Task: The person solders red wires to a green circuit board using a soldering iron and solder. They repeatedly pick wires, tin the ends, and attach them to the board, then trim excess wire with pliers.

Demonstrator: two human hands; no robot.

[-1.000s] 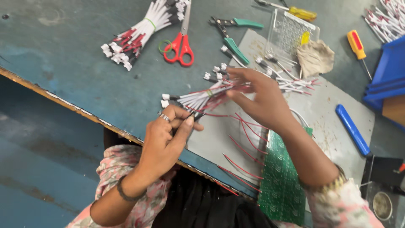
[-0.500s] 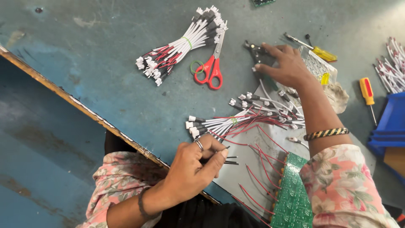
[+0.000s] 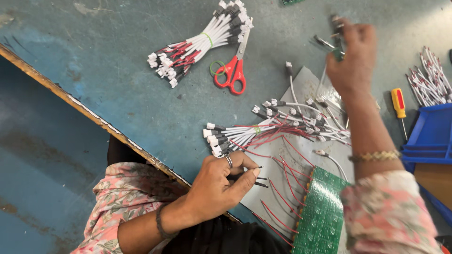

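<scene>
Red and white wire bundle [image 3: 249, 134], white plugs at ends, lies on counter [image 3: 117, 70]; left hand [image 3: 221, 186] pinches its dark stripped tips, grip narrow. Right hand [image 3: 351, 61] raised, closed on small blurred tool [image 3: 337, 28], kind unclear. Red scissors [image 3: 233, 70], second bundle [image 3: 197, 44] beyond. Green circuit board [image 3: 322, 216] partly hidden by sleeve.

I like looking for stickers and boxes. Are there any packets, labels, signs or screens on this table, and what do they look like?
No packets, labels, signs or screens show here.
Blue bin: right edge of the table, boxy open plastic tray, plain blue.
Circuit board: bottom, near the right sleeve, flat green rectangle with red wires at its edge.
</scene>
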